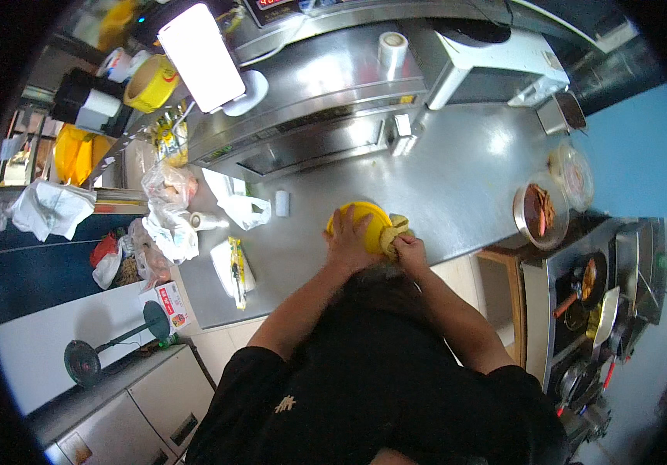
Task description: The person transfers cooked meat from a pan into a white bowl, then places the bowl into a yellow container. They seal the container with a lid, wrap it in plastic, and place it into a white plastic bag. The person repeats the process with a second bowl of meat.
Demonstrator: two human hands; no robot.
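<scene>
A round yellow plastic dish or lid lies on the steel counter close to my body. My left hand rests over its left part, with the fingers spread across the yellow surface. At the dish's right rim, my right hand grips a bunched, dull-yellow cloth. The cloth touches the rim. My hands cover part of the dish, so whether it is shallow or deep cannot be told.
Left on the counter are a white plastic bag, a small white cylinder and a yellow-marked packet. A lit phone stands above. At right are a bowl of reddish-brown food and a stove with pans.
</scene>
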